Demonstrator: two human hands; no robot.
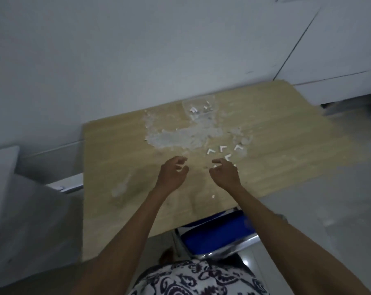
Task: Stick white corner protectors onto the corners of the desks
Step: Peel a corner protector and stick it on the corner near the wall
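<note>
On the far side of the desk (pixel 120 209) from me, a grey wall rises. The desk, my landmark, is a pale wood-grain top; under its near edge a blue chair (pixel 218 233) is tucked. Toward the wall on the desk lies a wide heap of peeled backing scraps (pixel 176 138), and behind that heap, at the desk's far edge, a clear plastic tray (pixel 198 107) holds a few more pieces, too blurred to count.

Near the desk's middle, just in front of the heap, lie four loose white corner protectors (pixel 221 148), small L-shaped pieces. My left hand (pixel 173 174) and right hand (pixel 225 174) hover over the desk just on my side of them, fingers loosely curled, each close to a small white piece. Whether either hand actually pinches a piece I cannot tell; motion blur and my own fingers hide it.

I judge the protectors light and fairly stiff, easily flicked away, and best pinched by the outer faces of the two arms, keeping fingertips off the sticky inner side.

The desk's corners toward me are cut off or blurred, so whether any wears a protector I cannot say.
</note>
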